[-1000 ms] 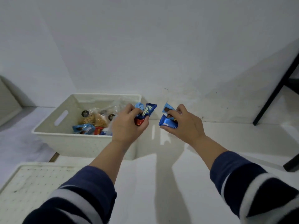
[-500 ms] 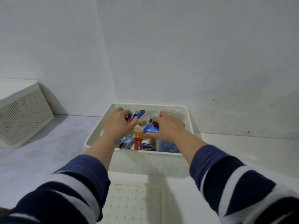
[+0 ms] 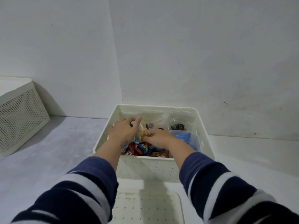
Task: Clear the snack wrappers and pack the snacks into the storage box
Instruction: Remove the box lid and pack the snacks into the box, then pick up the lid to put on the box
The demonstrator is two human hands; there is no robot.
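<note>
The storage box (image 3: 146, 167) is a cream plastic tub with rounded corners and walls dotted with small holes, standing on the pale counter (image 3: 48, 151) against the wall. Inside, under both hands, lies a heap of glossy snack packets (image 3: 142, 148) in blue and red foil. Beyond the fingers sit crinkled clear bags (image 3: 155, 121) with dark round labels, one showing a brown biscuit-like lump (image 3: 145, 132). To the right of the right hand is a blue plastic piece (image 3: 184, 138).

The left hand (image 3: 123, 131) reaches into the box with its fingers loosely bent, thumb raised, resting against a clear bag; whether it grips anything I cannot tell. The right hand (image 3: 157, 137) lies low over the packets, its fingertips hidden at the brown lump, so its grasp is unclear too. Both sleeves are navy with white stripes.

Nearer than the hands, a flat cream lid (image 3: 145, 209) with the same dotted pattern lies on the counter. Far left of the fingers stands another perforated cream container (image 3: 21, 120).
</note>
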